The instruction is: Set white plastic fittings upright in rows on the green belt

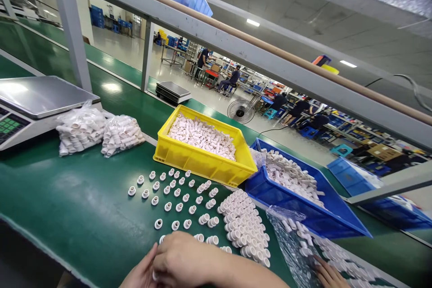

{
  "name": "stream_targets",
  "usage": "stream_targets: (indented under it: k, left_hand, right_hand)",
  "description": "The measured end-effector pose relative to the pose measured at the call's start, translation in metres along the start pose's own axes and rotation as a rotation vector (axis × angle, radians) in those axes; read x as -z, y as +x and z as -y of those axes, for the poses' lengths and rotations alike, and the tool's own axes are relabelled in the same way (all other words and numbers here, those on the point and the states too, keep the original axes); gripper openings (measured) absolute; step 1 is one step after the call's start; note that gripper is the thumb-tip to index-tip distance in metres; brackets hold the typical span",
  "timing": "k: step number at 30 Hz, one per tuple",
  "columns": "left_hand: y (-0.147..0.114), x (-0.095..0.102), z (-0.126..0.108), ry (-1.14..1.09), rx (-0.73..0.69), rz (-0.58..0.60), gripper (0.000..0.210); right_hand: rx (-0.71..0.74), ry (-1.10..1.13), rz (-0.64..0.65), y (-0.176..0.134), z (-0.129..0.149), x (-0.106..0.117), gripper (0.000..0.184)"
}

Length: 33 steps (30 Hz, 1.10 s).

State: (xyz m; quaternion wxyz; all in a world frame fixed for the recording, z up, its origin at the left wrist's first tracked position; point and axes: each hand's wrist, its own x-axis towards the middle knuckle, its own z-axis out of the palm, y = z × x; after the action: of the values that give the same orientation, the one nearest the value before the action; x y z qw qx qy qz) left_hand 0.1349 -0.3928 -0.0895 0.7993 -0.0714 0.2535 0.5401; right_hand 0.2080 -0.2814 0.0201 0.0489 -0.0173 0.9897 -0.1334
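My right hand (180,256) reaches in from the lower right, its fingers curled, and meets my left hand (141,272) at the bottom edge. A bit of a white plastic fitting (154,275) shows between them; the fingers hide most of it. Just beyond my hands, flanged white fittings (168,206) stand upright in spaced rows on the green work surface (84,202). Some, farther right, have a white tube piece beside or against them. A dense block of white tube fittings (245,227) stands to the right of these rows.
A yellow bin (202,167) and a blue bin (303,209) hold many white pieces. Two filled bags (83,130) lie by a scale (43,94) at left. Another person's hand (329,274) is at lower right, near a plastic bag (286,238). A metal frame (236,38) crosses above.
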Motion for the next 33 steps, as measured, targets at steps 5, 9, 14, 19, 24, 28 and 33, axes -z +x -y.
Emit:
stream_targets:
  k: [5, 9, 14, 19, 24, 28, 33]
  left_hand:
    - [0.001, -0.003, 0.002, 0.140, -0.006, 0.150, 0.056]
    - [0.000, -0.002, 0.001, 0.149, -0.016, 0.148, 0.055]
    - [0.001, -0.001, 0.001, 0.135, -0.018, 0.144, 0.054]
    - [0.002, 0.000, 0.001, 0.118, -0.026, 0.148, 0.053]
    - [0.003, -0.002, -0.001, 0.113, -0.027, 0.173, 0.053]
    - [0.000, -0.005, 0.000, 0.110, -0.034, 0.151, 0.055]
    - [0.001, -0.004, 0.001, 0.114, -0.029, 0.142, 0.052]
  right_hand:
    - [-0.188, -0.044, -0.172, -0.004, -0.049, 0.033, 0.018]
    - [-0.532, -0.206, -0.212, -0.004, -0.097, 0.050, 0.019]
    - [-0.655, -0.266, -0.134, 0.006, -0.134, 0.043, 0.021]
    - [-0.686, -0.280, -0.069, 0.014, -0.145, 0.028, 0.018]
    - [-0.684, -0.283, -0.024, 0.017, -0.150, 0.021, 0.019]
    - [-0.690, -0.294, 0.000, 0.020, -0.152, 0.017, 0.018]
    - [-0.686, -0.303, 0.025, 0.024, -0.152, 0.012, 0.017]
